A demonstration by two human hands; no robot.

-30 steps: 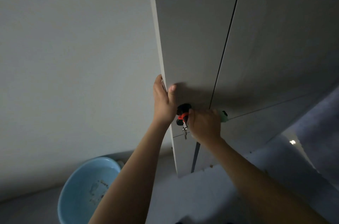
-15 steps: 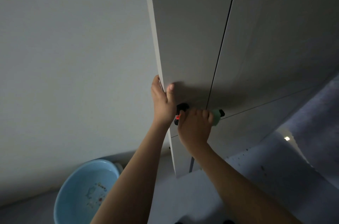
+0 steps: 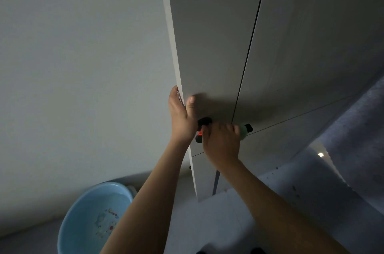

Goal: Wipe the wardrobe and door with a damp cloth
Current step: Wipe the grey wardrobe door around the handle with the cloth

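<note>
From the head camera, the left hand [image 3: 180,117] grips the near edge of the wardrobe [image 3: 209,41]: its fingers wrap behind the panel's edge and the thumb lies flat on the front face. Just beside that thumb, the right hand [image 3: 221,142] has its fingers curled down against the panel over a pale green object [image 3: 243,132] that juts out past the knuckles, with black and red parts [image 3: 201,132] showing on the thumb side (whether this is the damp cloth bunched up or some other tool, the dim light does not let me tell). The seam between the wardrobe's two doors runs up from just beyond the right fingertips. Well below both hands, a light blue basin [image 3: 91,214] sits on the floor by the wall [image 3: 79,66]. No wet streaks show on the panels, so how much has been wiped cannot be read; I judge the wiping is under way low on the left door, with the tall upper stretch and the room door seemingly left.
</note>
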